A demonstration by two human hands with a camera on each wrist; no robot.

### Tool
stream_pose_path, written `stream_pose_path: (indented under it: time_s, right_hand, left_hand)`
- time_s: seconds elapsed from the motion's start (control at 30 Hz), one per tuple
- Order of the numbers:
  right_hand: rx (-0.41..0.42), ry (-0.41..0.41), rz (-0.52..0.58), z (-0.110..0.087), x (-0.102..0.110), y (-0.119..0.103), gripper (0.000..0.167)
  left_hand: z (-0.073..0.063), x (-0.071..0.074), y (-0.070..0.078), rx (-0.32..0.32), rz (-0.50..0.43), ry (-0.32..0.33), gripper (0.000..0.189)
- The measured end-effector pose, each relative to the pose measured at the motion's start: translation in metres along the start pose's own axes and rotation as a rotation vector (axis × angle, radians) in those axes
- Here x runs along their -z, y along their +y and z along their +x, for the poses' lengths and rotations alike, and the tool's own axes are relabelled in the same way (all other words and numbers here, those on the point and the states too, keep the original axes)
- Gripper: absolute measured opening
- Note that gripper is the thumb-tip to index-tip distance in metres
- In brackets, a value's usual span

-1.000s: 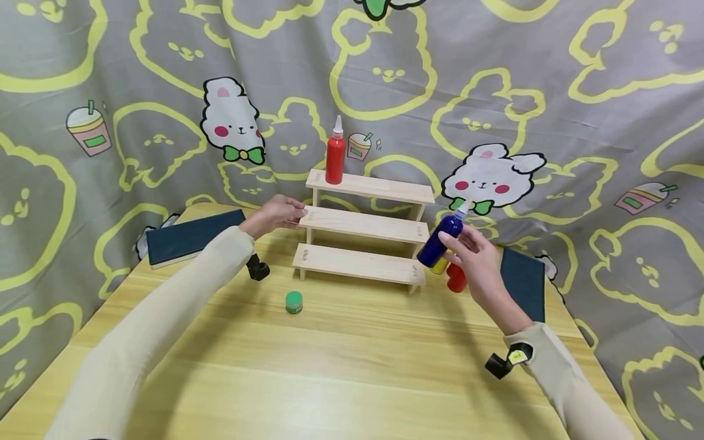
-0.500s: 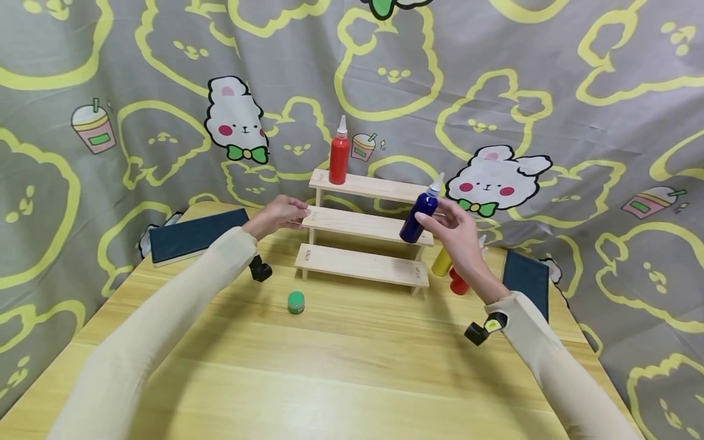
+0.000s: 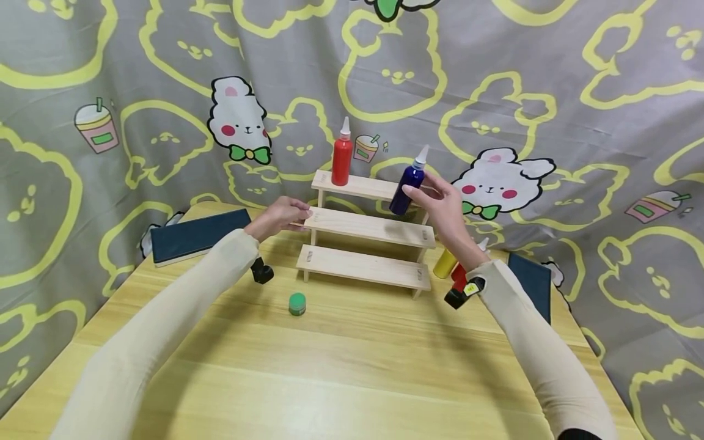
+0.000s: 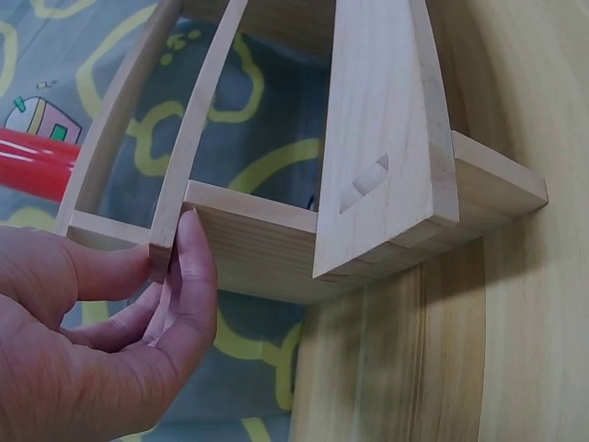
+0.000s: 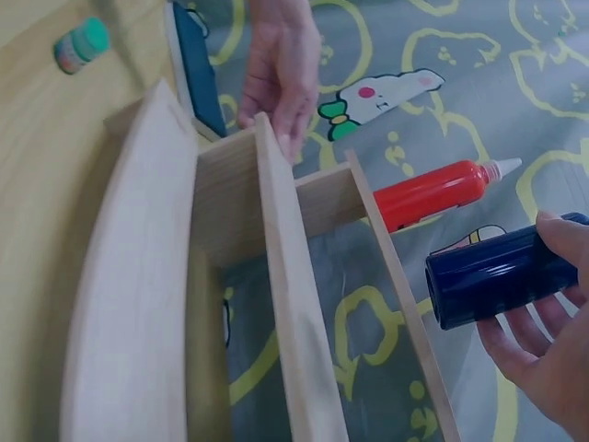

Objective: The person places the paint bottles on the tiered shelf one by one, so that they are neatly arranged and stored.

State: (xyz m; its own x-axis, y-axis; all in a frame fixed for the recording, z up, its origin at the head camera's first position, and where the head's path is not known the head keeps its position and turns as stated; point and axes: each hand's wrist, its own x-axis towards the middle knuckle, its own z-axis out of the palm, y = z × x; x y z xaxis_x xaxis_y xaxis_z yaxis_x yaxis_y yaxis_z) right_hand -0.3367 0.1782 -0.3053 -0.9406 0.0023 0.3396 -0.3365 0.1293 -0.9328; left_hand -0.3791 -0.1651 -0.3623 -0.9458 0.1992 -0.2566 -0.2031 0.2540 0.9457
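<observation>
A three-tier wooden shelf (image 3: 367, 223) stands at the back of the table. Its middle tier's left end is pinched between thumb and fingers of my left hand (image 3: 279, 217), seen close up in the left wrist view. My right hand (image 3: 443, 206) grips a dark blue squeeze bottle (image 3: 406, 192) with a white nozzle, tilted, in front of the top tier's right half. In the right wrist view the bottle's base (image 5: 449, 287) is apart from the top board. A red squeeze bottle (image 3: 341, 162) stands upright on the top tier's left end.
A small green-lidded jar (image 3: 297, 304) sits in front of the shelf. Right of the shelf are a yellow bottle (image 3: 444, 264) and another red bottle (image 3: 458, 272), partly behind my right forearm. Dark flat boards (image 3: 200, 234) lie at both sides. A patterned curtain (image 3: 308, 55) hangs behind.
My right hand has carried the blue bottle up and to the left, from beside the shelf to the top tier. My left hand keeps its hold on the middle tier.
</observation>
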Motion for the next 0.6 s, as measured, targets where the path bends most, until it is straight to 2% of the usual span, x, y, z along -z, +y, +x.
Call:
stream_pose_path:
  time_s: [0.2, 0.43, 0.6]
  right_hand:
    - [-0.021, -0.005, 0.053, 0.021, -0.013, 0.003, 0.051]
    - [-0.024, 0.011, 0.114, 0.043, -0.025, 0.013, 0.049]
    - [0.048, 0.010, 0.014, 0.055, -0.035, 0.020, 0.052]
  left_hand:
    - [0.001, -0.001, -0.001, 0.021, 0.010, 0.000, 0.043]
    - [0.002, 0.000, -0.001, -0.007, 0.001, -0.008, 0.045]
    - [0.001, 0.000, -0.002, -0.011, 0.012, -0.015, 0.045]
